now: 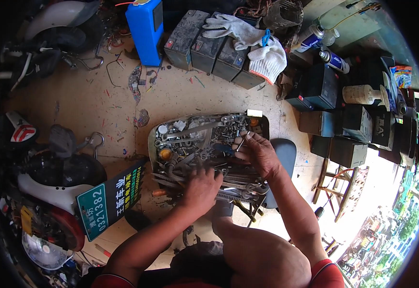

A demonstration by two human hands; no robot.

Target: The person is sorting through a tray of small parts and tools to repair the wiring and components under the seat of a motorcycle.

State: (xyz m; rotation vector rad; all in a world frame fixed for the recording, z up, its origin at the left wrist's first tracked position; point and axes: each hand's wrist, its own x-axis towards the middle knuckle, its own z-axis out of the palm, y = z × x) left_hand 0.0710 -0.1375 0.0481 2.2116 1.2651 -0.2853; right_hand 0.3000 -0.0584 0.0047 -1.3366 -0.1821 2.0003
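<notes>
A shallow tray in front of me is heaped with wrenches, nuts, bolts and other loose metal parts. My right hand is over its right side, thumb and fingers pinching a thin, shiny metal piece that looks like a bolt. Over the near middle of the heap is my left hand, palm down; motion smears its fingertips, and whether they grip anything does not show. A long wrench lies across the far part of the tray. Long tools lie along the near side, partly covered by my hands.
Several dark batteries stand beyond the tray, white work gloves on top, a blue battery pack beside them. More batteries are stacked at right near a black seat. Scooter parts and a green plate occupy the left.
</notes>
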